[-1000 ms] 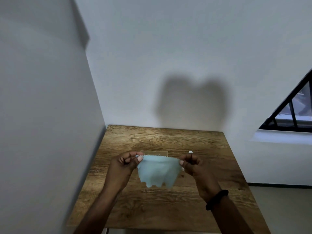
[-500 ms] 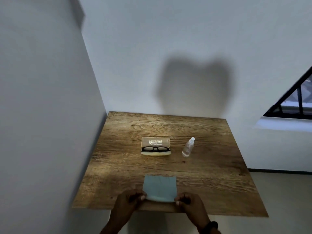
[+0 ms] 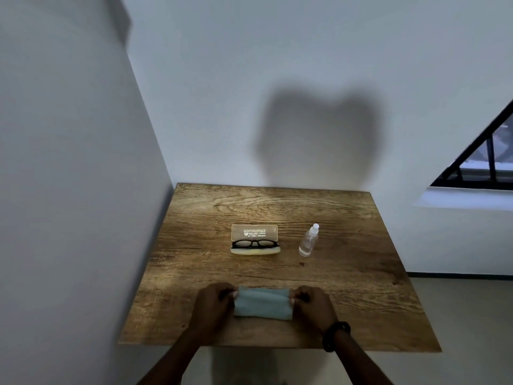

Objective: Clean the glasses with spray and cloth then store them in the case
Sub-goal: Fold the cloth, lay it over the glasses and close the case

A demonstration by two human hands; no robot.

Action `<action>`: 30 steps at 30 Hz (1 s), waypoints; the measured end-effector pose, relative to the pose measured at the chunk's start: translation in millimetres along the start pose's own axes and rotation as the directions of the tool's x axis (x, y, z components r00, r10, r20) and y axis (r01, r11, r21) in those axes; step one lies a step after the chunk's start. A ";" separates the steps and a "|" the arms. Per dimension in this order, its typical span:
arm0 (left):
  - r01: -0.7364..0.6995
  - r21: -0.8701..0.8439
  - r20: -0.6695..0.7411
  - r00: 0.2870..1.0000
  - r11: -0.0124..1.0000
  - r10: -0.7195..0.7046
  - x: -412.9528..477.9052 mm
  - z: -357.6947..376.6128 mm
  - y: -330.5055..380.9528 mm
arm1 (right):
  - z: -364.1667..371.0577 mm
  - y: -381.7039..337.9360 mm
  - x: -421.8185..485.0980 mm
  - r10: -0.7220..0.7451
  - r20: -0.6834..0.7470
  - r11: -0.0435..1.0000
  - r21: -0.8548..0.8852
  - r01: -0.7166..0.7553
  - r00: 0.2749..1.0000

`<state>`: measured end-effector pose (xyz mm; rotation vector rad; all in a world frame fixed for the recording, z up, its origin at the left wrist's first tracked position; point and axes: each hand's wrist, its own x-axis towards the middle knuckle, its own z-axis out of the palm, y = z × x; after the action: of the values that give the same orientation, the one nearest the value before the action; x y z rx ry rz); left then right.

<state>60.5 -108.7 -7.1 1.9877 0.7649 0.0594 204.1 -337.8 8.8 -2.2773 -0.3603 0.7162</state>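
Observation:
A light blue cleaning cloth (image 3: pixel 262 302) lies folded on the wooden table (image 3: pixel 361 287) near its front edge. My left hand (image 3: pixel 212 307) pinches its left end and my right hand (image 3: pixel 313 305) pinches its right end. Farther back, black-framed glasses (image 3: pixel 254 243) rest in an open pale yellow case (image 3: pixel 254 233) with its lid raised. A small clear spray bottle (image 3: pixel 308 241) with a white nozzle stands upright to the right of the case.
The table stands in a corner, with a white wall on its left and another behind it. A dark-framed window (image 3: pixel 483 162) is at the right. A black band sits on my right wrist (image 3: pixel 334 335).
The cloth was held up spread in the air, then laid flat on the table's front. Now it is folded over into a narrower strip, both hands pinching its ends.

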 end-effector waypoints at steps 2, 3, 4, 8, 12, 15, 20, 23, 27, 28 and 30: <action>-0.001 0.061 0.021 1.000 0.998 -0.001 12.4 0.2 4.2 | -2.7 -4.8 14.3 -0.002 0.029 0.998 -0.068 0.004 1.000; -0.002 0.098 0.041 0.999 0.995 -0.002 17.4 0.4 6.3 | -3.5 -5.9 20.7 -0.005 0.042 0.995 -0.101 0.009 0.999; -0.012 0.139 0.057 0.998 0.990 0.004 21.9 0.7 7.4 | -4.1 -6.4 26.5 -0.005 0.046 0.992 -0.124 0.011 0.999; -0.027 0.241 0.029 0.999 0.970 0.020 32.6 4.0 9.6 | -1.2 -6.2 33.2 0.012 -0.021 0.990 -0.144 -0.015 1.000; -0.067 0.377 -0.038 0.995 0.924 0.088 30.7 7.5 9.0 | 9.2 -4.5 17.8 -0.086 -0.169 0.952 -0.304 0.031 0.982; -0.159 0.396 0.005 0.985 0.904 0.172 30.3 7.4 4.5 | 26.7 -14.1 2.0 -0.275 -0.113 0.890 -0.407 0.208 0.955; -0.290 0.489 0.139 0.957 0.823 0.255 35.6 6.3 2.9 | 70.7 -47.5 -11.3 -0.439 0.098 0.789 -0.433 0.435 0.893; -0.325 0.591 0.195 0.946 0.738 0.261 38.6 7.8 4.2 | 93.3 -63.4 -11.3 -0.435 0.194 0.710 -0.527 0.468 0.879; -0.346 0.647 0.222 0.938 0.679 0.266 43.2 7.9 8.9 | 107.8 -76.5 -13.7 -0.357 0.280 0.636 -0.626 0.451 0.891; -0.351 0.654 0.232 0.936 0.670 0.264 44.7 7.5 9.8 | 108.0 -79.1 -13.7 -0.342 0.280 0.636 -0.634 0.440 0.897; -0.365 0.669 0.252 0.931 0.648 0.264 47.9 6.2 10.5 | 107.2 -82.5 -13.8 -0.308 0.280 0.651 -0.635 0.416 0.909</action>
<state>106.1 -91.3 -14.6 2.8272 0.3459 -0.1950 125.9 -226.6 8.7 -2.6911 -1.3158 0.5930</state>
